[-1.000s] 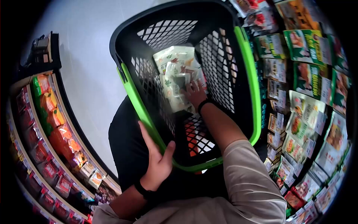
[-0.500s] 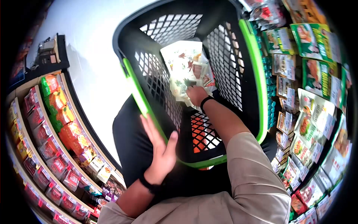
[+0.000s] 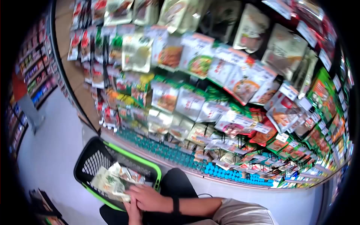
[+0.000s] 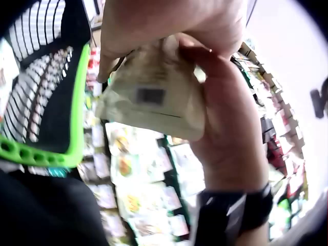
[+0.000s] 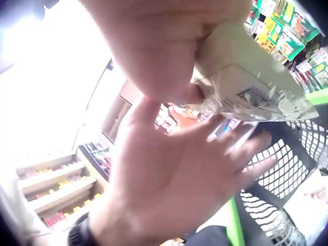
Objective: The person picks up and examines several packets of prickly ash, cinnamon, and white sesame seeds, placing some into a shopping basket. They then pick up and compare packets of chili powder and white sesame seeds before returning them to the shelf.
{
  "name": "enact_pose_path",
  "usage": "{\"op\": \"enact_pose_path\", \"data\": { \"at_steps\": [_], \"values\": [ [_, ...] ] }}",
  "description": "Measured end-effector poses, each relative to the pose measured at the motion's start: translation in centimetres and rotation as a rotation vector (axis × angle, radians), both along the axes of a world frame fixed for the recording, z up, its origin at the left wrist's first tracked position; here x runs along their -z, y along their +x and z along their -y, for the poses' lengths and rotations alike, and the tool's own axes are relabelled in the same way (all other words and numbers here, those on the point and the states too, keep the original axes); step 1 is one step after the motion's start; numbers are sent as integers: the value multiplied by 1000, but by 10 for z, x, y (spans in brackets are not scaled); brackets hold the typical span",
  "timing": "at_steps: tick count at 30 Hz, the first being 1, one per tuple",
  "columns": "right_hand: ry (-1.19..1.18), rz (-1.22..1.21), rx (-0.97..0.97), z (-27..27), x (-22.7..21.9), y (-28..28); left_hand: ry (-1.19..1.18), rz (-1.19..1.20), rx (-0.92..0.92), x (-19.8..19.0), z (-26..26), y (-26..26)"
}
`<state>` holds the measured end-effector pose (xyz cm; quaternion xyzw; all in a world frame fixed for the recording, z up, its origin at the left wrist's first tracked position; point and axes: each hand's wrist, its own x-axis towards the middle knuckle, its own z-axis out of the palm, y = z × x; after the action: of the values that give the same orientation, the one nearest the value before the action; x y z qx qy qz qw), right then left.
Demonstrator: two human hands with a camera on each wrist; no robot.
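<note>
A pale, cream-coloured food pouch (image 4: 154,110) with a small printed label is gripped by my right hand (image 3: 148,198). In the right wrist view its back (image 5: 253,97) shows a barcode. My left hand (image 5: 177,169) is close under the pouch and the right hand, its fingers straight and spread. Both hands are at the near side of a black shopping basket (image 3: 156,173) with a green rim. Inside the basket lie more pale pouches (image 3: 131,175). In the head view the held pouch overlaps them.
A long shelf wall of hanging food packs (image 3: 187,101) curves along the front and right. Rows of blue and teal round items (image 3: 228,174) line its foot. Grey floor (image 3: 48,150) extends to the left, where another person's legs (image 3: 30,110) stand by more shelves.
The head view has swung toward the shelf wall, putting the basket at lower left. My right hand has come up from inside the basket with a pouch; my left hand has left the basket's side.
</note>
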<state>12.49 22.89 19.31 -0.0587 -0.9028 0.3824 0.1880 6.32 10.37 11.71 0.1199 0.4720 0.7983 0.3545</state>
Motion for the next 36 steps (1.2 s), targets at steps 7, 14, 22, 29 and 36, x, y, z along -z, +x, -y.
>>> {"op": "enact_pose_path", "data": {
  "at_steps": [7,14,22,29,36],
  "values": [
    [75,-64,8,-29,-77,124,-123,331,307,-46,-29,46],
    [-497,-143,338,-61,-85,128,-189,-155,481,-120,-37,42],
    [-519,-258,447,-98,-111,103,-87,82,419,-110,-17,32],
    [61,-651,673,-225,-332,102,-94,185,482,-121,17,-5],
    [77,-560,612,-298,-434,73,139,179,242,-143,25,-8]
  ]
}}
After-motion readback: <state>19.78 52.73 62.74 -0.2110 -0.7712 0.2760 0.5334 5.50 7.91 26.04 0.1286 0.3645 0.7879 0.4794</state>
